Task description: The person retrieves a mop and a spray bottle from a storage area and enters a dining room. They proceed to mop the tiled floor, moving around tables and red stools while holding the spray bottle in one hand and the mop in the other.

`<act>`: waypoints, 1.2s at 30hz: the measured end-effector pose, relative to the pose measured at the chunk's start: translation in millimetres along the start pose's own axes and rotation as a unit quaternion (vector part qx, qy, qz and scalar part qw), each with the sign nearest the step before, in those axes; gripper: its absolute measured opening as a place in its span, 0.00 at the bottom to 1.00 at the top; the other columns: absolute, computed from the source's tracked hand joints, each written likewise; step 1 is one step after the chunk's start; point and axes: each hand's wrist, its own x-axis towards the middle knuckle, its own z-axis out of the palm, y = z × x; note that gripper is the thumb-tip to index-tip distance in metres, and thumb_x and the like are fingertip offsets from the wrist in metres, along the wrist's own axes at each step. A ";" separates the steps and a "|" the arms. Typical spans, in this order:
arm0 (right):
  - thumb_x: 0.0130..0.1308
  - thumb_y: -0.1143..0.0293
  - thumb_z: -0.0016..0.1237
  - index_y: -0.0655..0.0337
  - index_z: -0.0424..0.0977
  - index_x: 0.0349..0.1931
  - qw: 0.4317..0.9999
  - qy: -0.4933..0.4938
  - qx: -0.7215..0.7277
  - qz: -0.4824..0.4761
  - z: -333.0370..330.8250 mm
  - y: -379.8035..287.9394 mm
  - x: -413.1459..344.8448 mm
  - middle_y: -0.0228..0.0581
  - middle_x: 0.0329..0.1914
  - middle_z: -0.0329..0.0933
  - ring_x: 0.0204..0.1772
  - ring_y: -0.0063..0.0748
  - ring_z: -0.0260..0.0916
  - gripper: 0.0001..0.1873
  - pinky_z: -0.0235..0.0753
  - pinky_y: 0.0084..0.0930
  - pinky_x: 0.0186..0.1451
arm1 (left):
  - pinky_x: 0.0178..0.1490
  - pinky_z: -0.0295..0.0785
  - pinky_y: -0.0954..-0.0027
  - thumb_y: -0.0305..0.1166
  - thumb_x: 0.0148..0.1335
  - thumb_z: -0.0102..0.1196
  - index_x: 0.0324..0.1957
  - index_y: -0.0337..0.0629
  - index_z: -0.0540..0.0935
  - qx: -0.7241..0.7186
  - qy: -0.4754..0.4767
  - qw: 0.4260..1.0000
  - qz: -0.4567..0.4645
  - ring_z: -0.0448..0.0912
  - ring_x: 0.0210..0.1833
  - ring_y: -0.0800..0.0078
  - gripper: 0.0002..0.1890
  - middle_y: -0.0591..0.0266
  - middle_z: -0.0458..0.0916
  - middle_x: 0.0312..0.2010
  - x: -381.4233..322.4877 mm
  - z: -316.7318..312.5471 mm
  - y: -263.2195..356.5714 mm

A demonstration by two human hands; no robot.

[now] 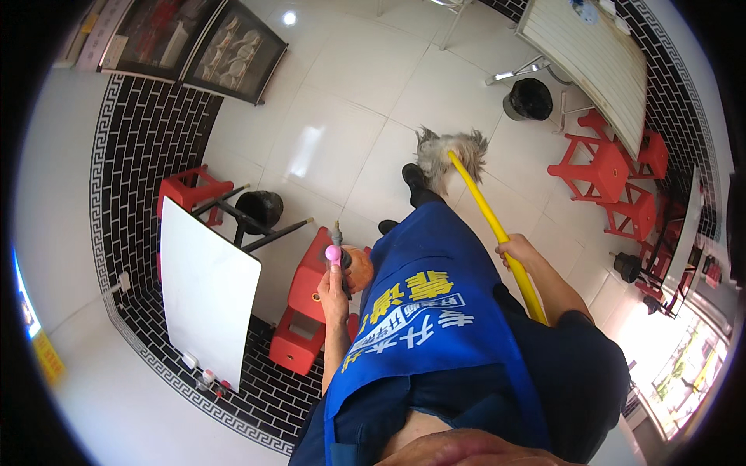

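My right hand (520, 253) is wrapped around the yellow handle (484, 204) of a mop. The grey-white mop head (450, 152) rests on the tiled floor by my dark shoe (414, 177), its strands spread out. In my left hand (334, 297) is a pump spray bottle with an orange body (357, 268), held at my left side. Its pink knob (333, 253) faces up and its nozzle (337, 232) points away from me. My fingers cover part of the bottle. A blue apron (431, 268) with printed writing hangs over my front.
Left of me stand a white table (210, 291), stacked red stools (297, 343) and a black-lined bin (260, 209). A glass-door cabinet (227, 52) is at the far left. To the right are another table (588, 64), a bin (528, 99) and several red stools (600, 169).
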 end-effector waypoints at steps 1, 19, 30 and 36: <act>0.56 0.73 0.55 0.64 0.70 0.32 1.000 0.007 -0.010 -0.006 4.7 -16.2 -31.3 0.40 0.19 0.71 0.15 0.33 0.69 0.08 0.71 0.33 0.18 | 0.27 0.67 0.76 0.55 0.72 0.50 0.37 0.33 0.82 -0.001 0.006 1.000 -0.012 0.73 0.23 0.80 0.29 0.67 0.76 0.23 -2.6 -0.5 -4.2; 0.60 0.72 0.52 0.64 0.69 0.35 0.922 -0.245 0.123 -0.272 123.3 -424.7 201.0 0.41 0.21 0.71 0.17 0.31 0.68 0.08 0.68 0.31 0.18 | 0.29 0.67 0.77 0.52 0.76 0.46 0.41 0.34 0.80 -0.035 0.076 0.992 -0.095 0.74 0.25 0.79 0.26 0.66 0.76 0.24 8.6 56.9 31.9; 0.62 0.74 0.54 0.54 0.73 0.57 0.966 -0.138 0.173 -0.131 23.7 -265.7 188.4 0.37 0.23 0.71 0.17 0.30 0.68 0.21 0.69 0.29 0.19 | 0.24 0.63 0.74 0.59 0.74 0.40 0.37 0.35 0.81 0.131 -0.077 0.986 -0.065 0.72 0.20 0.77 0.33 0.64 0.75 0.20 73.7 117.5 87.1; 0.60 0.71 0.54 0.47 0.63 0.73 0.974 0.033 0.222 0.016 -63.8 -88.9 58.9 0.35 0.25 0.71 0.18 0.27 0.68 0.37 0.71 0.27 0.20 | 0.28 0.66 0.76 0.57 0.74 0.45 0.36 0.33 0.81 0.155 -0.137 0.978 -0.014 0.73 0.23 0.79 0.31 0.65 0.76 0.22 115.6 145.6 123.2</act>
